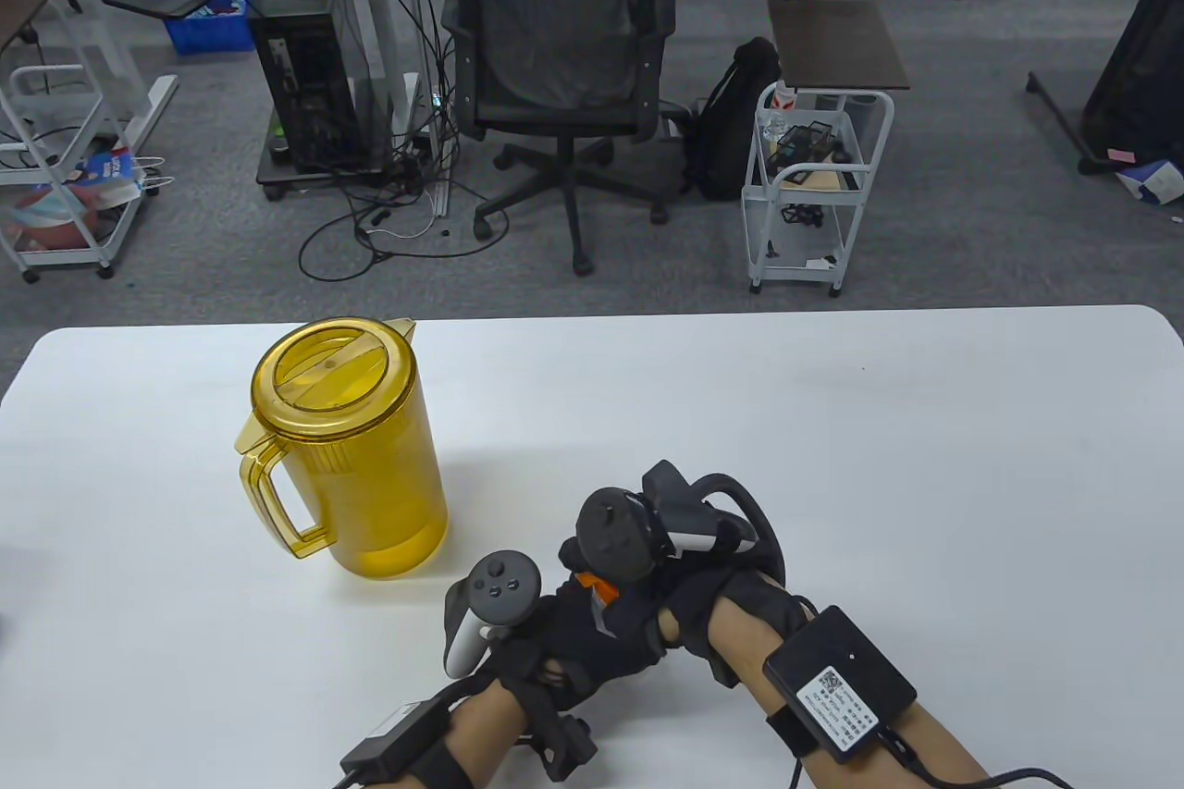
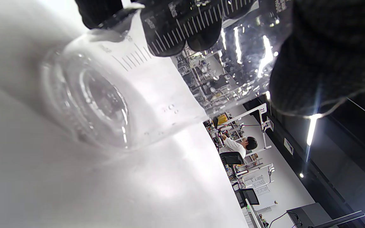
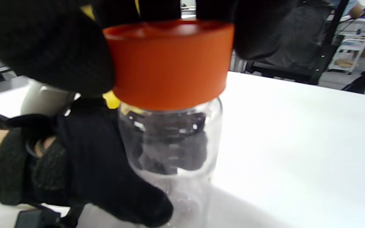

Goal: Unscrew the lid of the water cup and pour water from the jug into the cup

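Observation:
A clear water cup [image 3: 173,148] with printed measuring marks stands on the white table [image 1: 879,456] near its front edge. My left hand [image 1: 569,636] grips the cup's body, its fingers [image 2: 182,28] wrapped round the glass [image 2: 131,95]. An orange lid [image 3: 169,66] sits on the cup's mouth, and my right hand [image 1: 634,572] grips that lid from above; in the table view only a sliver of the lid [image 1: 601,590] shows. A yellow see-through jug [image 1: 347,447] with its lid on and some liquid at the bottom stands upright to the left, apart from both hands.
The jug's handle [image 1: 277,498] points to the front left. Beyond the table's far edge are an office chair [image 1: 560,58], a small white cart [image 1: 814,178] and a backpack [image 1: 735,118] on the floor.

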The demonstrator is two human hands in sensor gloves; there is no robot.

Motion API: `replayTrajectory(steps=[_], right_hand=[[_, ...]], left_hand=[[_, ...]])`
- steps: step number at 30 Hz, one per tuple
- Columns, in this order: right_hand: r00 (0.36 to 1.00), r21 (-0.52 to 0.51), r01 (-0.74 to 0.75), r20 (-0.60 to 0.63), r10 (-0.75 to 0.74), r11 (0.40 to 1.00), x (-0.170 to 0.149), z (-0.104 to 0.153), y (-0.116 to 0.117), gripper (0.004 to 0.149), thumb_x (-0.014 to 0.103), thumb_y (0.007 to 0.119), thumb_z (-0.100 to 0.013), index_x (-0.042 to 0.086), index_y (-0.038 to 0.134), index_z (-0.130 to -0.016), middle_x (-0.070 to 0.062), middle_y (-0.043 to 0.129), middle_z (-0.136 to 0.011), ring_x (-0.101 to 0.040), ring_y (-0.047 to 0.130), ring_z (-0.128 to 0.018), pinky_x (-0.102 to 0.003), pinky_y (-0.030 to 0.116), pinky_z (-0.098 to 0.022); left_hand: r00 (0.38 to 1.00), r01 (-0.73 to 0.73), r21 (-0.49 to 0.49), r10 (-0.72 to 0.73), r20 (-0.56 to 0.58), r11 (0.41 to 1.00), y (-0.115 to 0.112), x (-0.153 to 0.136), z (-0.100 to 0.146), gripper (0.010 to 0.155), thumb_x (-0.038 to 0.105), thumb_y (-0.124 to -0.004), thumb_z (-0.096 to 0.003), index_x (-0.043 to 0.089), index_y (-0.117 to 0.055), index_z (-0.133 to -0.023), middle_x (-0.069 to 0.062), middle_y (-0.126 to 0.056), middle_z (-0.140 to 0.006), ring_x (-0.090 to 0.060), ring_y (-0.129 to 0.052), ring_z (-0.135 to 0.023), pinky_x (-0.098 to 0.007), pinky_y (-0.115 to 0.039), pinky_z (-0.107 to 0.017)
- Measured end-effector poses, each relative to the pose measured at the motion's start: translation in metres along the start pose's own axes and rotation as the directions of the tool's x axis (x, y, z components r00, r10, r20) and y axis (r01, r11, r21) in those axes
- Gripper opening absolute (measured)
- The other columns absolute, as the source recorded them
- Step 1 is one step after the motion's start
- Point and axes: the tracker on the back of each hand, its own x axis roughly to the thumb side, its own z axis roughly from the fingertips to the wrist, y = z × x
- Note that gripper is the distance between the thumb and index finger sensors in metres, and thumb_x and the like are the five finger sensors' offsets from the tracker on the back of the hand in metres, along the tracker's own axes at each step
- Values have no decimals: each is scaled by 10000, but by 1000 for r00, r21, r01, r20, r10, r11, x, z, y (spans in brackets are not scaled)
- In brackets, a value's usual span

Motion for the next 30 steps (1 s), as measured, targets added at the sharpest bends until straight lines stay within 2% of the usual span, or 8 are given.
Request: replayTrajectory(steps=[4,8,10,14,20,22,26,30], right_hand=[[988,-26,-120,-101,117,992,7,-2,1,728,591,907,-446,355,588,-1057,-23,555,-1137,-496,769,-893,-607,765,-633],[974,-16,-134,-184,129,991,8,-4,-2,853,627,898,-438,189,558,-1086,-149,594,-1103,-455,848,-819,-532,835,-589],[975,8,-108,-192,108,994,7,-5,-3,881,623,914,-426,142,566,-1078,-210,611,-1074,-453,858,-809,-512,851,-581],[980,43,-122,-151,127,992,7,-6,-12,863,589,962,-404,157,597,-1056,-205,629,-1056,-453,851,-826,-503,861,-596],[982,-125,172,-61,-180,977,-23,16,-25,882,553,966,-417,188,536,-1095,-146,547,-1107,-492,739,-831,-532,822,-591],[959,-201,259,-59,-276,945,-47,27,-21,856,551,954,-418,211,557,-1096,-106,552,-1122,-493,688,-810,-544,778,-579],[863,-295,455,-87,-497,840,-101,46,-2,814,559,961,-407,174,647,-1052,-198,590,-1090,-497,722,-758,-535,812,-538],[689,-365,641,-114,-716,675,-162,65,33,868,589,967,-394,115,615,-1030,-221,677,-1030,-480,785,-719,-518,857,-496]], left_hand=[[1000,1,1,-1,-1,1000,0,0,0,1087,629,-1089,-307,435,-372,-1100,105,-575,-1165,-249,-694,-1134,-568,-601,-809],[1000,0,0,0,-2,1000,0,0,0,1087,630,-1089,-306,432,-374,-1101,106,-574,-1166,-249,-693,-1134,-568,-600,-809],[1000,0,0,0,-1,1000,0,0,0,1086,629,-1090,-307,432,-374,-1101,104,-574,-1165,-250,-693,-1134,-568,-601,-808],[1000,-1,-1,1,-2,1000,0,0,0,1086,630,-1089,-306,435,-374,-1100,105,-574,-1166,-248,-692,-1134,-567,-601,-809],[1000,0,-1,0,-2,1000,0,0,0,1088,630,-1089,-306,432,-373,-1101,105,-575,-1166,-251,-692,-1134,-567,-600,-809],[1000,0,-1,0,-2,1000,0,0,0,1086,630,-1088,-307,432,-374,-1101,104,-575,-1166,-251,-693,-1134,-568,-600,-809],[1000,1,0,-1,-2,1000,0,0,0,1089,630,-1088,-306,431,-372,-1101,101,-574,-1166,-251,-693,-1133,-569,-600,-808],[1000,1,-1,-1,-1,1000,0,0,0,1087,630,-1088,-307,430,-373,-1101,102,-573,-1166,-252,-692,-1134,-568,-601,-809]])
